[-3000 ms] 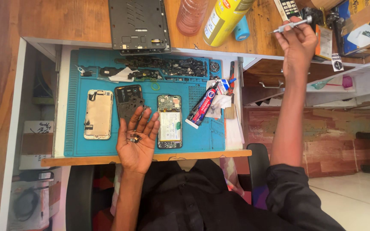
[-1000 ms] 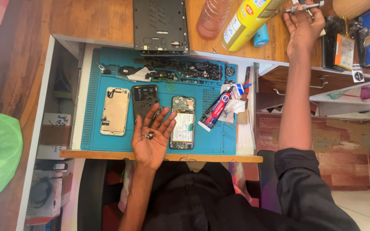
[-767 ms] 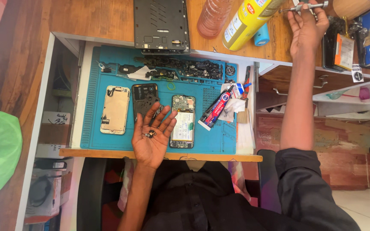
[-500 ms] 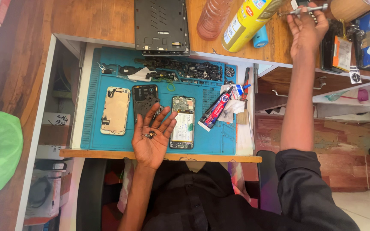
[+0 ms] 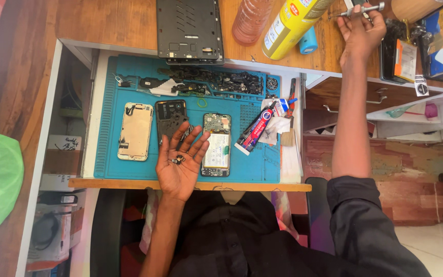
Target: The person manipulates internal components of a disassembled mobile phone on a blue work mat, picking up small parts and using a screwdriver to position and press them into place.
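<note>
Fingers [image 5: 193,141] of our left hand [image 5: 179,164] lie spread, cradling small dark parts [image 5: 177,160] over the blue mat's [image 5: 106,128] near edge; our right hand [image 5: 361,31] grips a metal tool [image 5: 359,9] at the counter's [image 5: 129,23] far right. Best kept level, we judge.

In my upturned left palm lie a few small dark phone parts [image 5: 177,160], loose and bunched together at the base of my fingers. My right hand pinches a slim silver screwdriver [image 5: 361,10], lying roughly level, above the wooden desktop.
</note>
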